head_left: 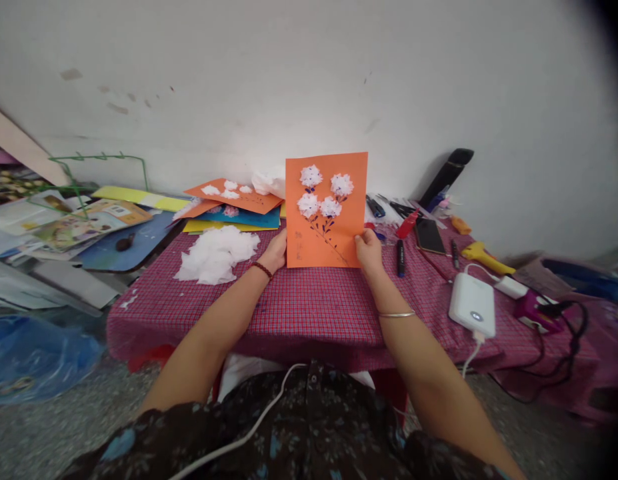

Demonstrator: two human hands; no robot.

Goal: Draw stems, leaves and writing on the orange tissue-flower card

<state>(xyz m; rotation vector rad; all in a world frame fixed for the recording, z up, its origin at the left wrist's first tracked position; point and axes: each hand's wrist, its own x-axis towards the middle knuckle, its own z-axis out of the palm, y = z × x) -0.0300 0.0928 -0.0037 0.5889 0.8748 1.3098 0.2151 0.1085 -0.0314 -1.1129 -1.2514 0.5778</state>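
Note:
An orange sheet of card (349,220) stands upright before me, held up by its lower side edges. White crumpled-paper flowers (309,205) are stuck on it, with dark drawn stems, leaves and some writing below. My left hand (276,251) grips the left edge, its fingers mostly behind the card. My right hand (369,251) pinches the right edge, thumb in front. Left of the card lies a heap of torn white tissue paper (216,255). Behind that heap, another orange card with white flowers (233,195) rests on a blue card (259,218) and yellow sheets.
A checked red tablecloth (309,313) covers the table. At right are a black marker (401,259), a red glue bottle (407,224), a phone (430,237), a yellow glue gun (486,257), a white power bank (472,305) and cables. Magazines (93,223) lie at left.

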